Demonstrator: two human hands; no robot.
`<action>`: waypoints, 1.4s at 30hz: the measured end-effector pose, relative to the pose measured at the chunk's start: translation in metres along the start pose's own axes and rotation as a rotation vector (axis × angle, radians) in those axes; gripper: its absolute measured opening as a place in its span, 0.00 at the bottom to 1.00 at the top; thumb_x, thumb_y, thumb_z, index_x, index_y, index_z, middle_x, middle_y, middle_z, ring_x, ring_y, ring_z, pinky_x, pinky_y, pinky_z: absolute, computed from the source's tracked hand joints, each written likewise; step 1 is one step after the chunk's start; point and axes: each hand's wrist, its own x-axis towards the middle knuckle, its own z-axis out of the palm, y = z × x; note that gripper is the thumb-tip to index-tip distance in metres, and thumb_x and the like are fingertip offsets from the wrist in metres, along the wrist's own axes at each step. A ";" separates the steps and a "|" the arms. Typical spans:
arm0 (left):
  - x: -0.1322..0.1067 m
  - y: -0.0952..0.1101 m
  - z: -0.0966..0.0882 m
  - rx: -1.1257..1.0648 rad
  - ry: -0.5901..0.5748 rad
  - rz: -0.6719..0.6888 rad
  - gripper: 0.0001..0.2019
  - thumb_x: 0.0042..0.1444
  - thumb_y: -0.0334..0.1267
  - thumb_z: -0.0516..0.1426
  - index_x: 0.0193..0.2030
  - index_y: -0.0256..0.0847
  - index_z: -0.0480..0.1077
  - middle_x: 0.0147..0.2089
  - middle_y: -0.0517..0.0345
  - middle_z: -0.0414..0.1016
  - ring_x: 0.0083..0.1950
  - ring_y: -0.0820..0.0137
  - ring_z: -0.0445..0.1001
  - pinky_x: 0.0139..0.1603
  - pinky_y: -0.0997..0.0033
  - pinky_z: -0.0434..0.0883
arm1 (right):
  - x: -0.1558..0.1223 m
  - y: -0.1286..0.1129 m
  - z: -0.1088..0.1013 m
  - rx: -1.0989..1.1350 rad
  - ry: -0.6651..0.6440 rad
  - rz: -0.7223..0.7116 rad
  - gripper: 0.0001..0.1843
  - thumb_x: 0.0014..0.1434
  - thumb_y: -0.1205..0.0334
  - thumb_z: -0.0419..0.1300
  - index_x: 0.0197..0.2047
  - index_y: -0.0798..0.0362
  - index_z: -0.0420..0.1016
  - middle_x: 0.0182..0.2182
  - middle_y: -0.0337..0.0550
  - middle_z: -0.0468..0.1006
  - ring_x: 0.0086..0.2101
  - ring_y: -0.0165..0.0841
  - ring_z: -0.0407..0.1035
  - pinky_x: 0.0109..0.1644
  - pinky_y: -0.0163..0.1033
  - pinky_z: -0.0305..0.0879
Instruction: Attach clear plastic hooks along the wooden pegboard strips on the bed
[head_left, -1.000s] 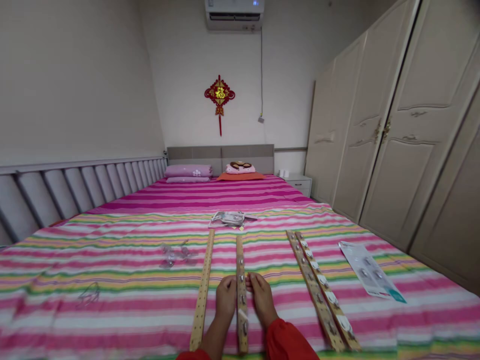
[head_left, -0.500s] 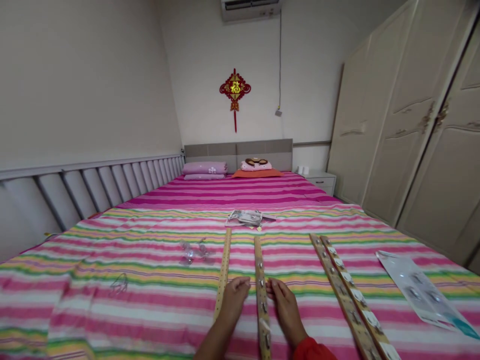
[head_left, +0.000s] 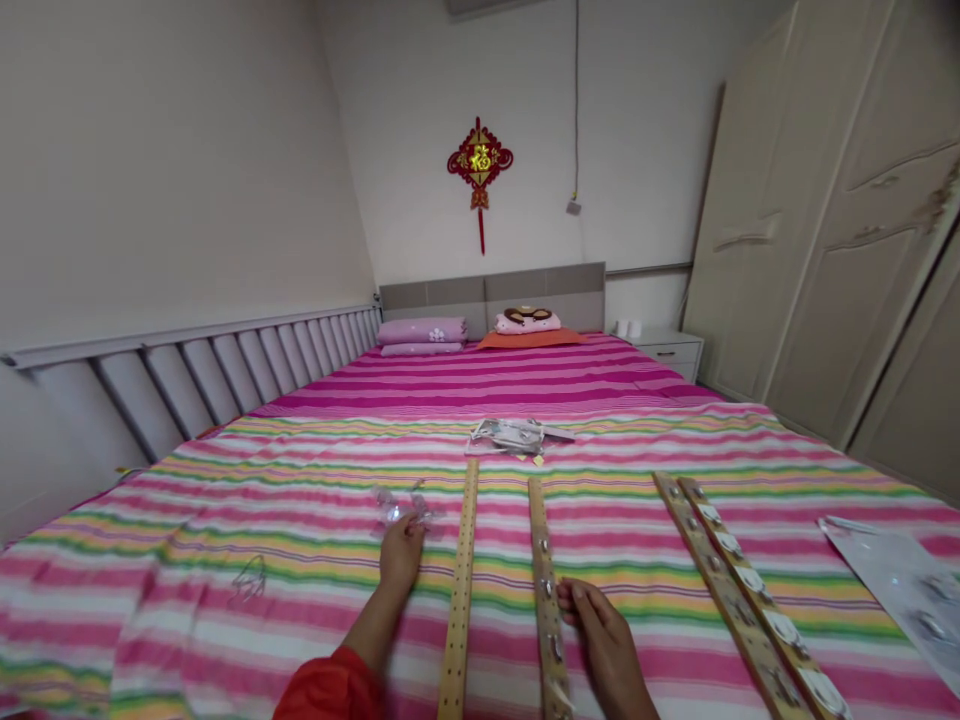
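Observation:
My left hand (head_left: 403,550) is at the near edge of small clear plastic bags (head_left: 394,510) with shiny bits inside; its fingers are curled together, and whether they grip a bag is hidden. My right hand (head_left: 600,625) rests beside a narrow wooden strip (head_left: 538,510) carrying several small metal pieces. Its thumb and fingertips are pressed together near the strip's right edge, close to one metal piece (head_left: 547,588); what they hold, if anything, is too small to make out. Between the hands lies a bare wooden strip (head_left: 460,590) with rows of holes.
Two more strips with metal and white pieces (head_left: 720,560) lie to the right. A clear package (head_left: 892,565) is at the far right. Beyond the strips sits a plastic bag of metal parts (head_left: 510,436). A thin wire-like tangle (head_left: 249,578) lies at left on the striped bedspread (head_left: 315,620).
My left hand has moved left and forward, from beside the middle strip to the small plastic bags. My right hand stays near the strip's right edge. The view has shifted slightly.

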 end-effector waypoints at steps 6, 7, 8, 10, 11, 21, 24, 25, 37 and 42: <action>0.008 0.000 0.004 0.147 -0.066 0.157 0.11 0.49 0.33 0.54 0.35 0.37 0.76 0.32 0.53 0.77 0.36 0.65 0.73 0.41 0.67 0.68 | 0.001 0.004 -0.003 -0.016 -0.017 -0.005 0.28 0.45 0.36 0.62 0.36 0.53 0.79 0.36 0.49 0.82 0.37 0.43 0.74 0.42 0.44 0.70; 0.007 0.001 0.003 0.174 -0.070 0.169 0.09 0.49 0.33 0.54 0.32 0.38 0.76 0.31 0.54 0.76 0.35 0.66 0.72 0.40 0.67 0.67 | 0.000 0.003 -0.003 -0.015 -0.016 -0.005 0.28 0.45 0.36 0.62 0.36 0.53 0.79 0.36 0.49 0.82 0.37 0.43 0.74 0.42 0.44 0.70; 0.007 0.001 0.003 0.189 -0.074 0.179 0.08 0.49 0.32 0.54 0.29 0.38 0.75 0.30 0.55 0.75 0.34 0.66 0.71 0.40 0.68 0.66 | 0.000 0.003 -0.002 -0.012 -0.013 -0.004 0.28 0.45 0.36 0.62 0.36 0.53 0.79 0.35 0.49 0.82 0.37 0.43 0.74 0.42 0.44 0.70; 0.005 0.002 0.001 0.178 -0.064 0.197 0.07 0.48 0.33 0.54 0.26 0.39 0.75 0.29 0.55 0.73 0.34 0.66 0.70 0.39 0.68 0.66 | -0.001 0.000 -0.001 -0.005 0.000 -0.002 0.28 0.45 0.36 0.63 0.35 0.53 0.79 0.35 0.49 0.82 0.37 0.43 0.74 0.42 0.44 0.70; 0.004 0.003 -0.001 0.157 -0.050 0.205 0.07 0.48 0.33 0.54 0.26 0.39 0.75 0.29 0.55 0.73 0.34 0.65 0.70 0.40 0.67 0.66 | -0.001 -0.001 -0.001 -0.002 0.007 -0.001 0.28 0.44 0.36 0.63 0.35 0.53 0.80 0.34 0.49 0.82 0.37 0.43 0.74 0.41 0.44 0.70; -0.016 0.042 -0.013 -0.201 -0.035 0.024 0.11 0.42 0.45 0.58 0.25 0.40 0.73 0.25 0.56 0.75 0.29 0.65 0.72 0.34 0.67 0.68 | -0.002 -0.009 0.001 0.056 0.019 0.001 0.26 0.43 0.38 0.65 0.34 0.54 0.80 0.32 0.49 0.82 0.34 0.42 0.74 0.40 0.44 0.70; -0.032 0.068 -0.010 -0.298 -0.101 -0.007 0.12 0.40 0.46 0.59 0.25 0.39 0.73 0.24 0.57 0.74 0.28 0.66 0.72 0.32 0.69 0.68 | -0.002 -0.010 0.001 0.099 0.027 0.012 0.24 0.43 0.41 0.67 0.33 0.54 0.80 0.31 0.48 0.82 0.33 0.40 0.74 0.39 0.43 0.70; -0.038 0.076 -0.008 -0.313 -0.129 -0.007 0.12 0.41 0.46 0.59 0.25 0.39 0.73 0.24 0.57 0.74 0.28 0.67 0.72 0.31 0.69 0.68 | -0.002 -0.012 0.001 0.111 0.034 0.013 0.23 0.43 0.42 0.67 0.32 0.54 0.79 0.30 0.48 0.82 0.33 0.40 0.74 0.38 0.42 0.70; -0.107 0.146 0.044 -0.235 -0.232 0.187 0.06 0.47 0.40 0.57 0.25 0.42 0.69 0.28 0.56 0.73 0.31 0.66 0.72 0.32 0.70 0.67 | -0.015 -0.064 0.030 0.021 -0.008 -0.112 0.20 0.40 0.43 0.69 0.26 0.53 0.76 0.19 0.39 0.74 0.22 0.32 0.65 0.25 0.35 0.61; -0.125 0.159 0.049 -0.230 -0.261 0.225 0.05 0.49 0.39 0.57 0.25 0.44 0.69 0.29 0.56 0.71 0.32 0.66 0.70 0.31 0.70 0.65 | -0.008 -0.067 0.031 0.058 0.021 -0.099 0.21 0.42 0.42 0.67 0.23 0.53 0.74 0.16 0.37 0.70 0.19 0.30 0.62 0.23 0.34 0.60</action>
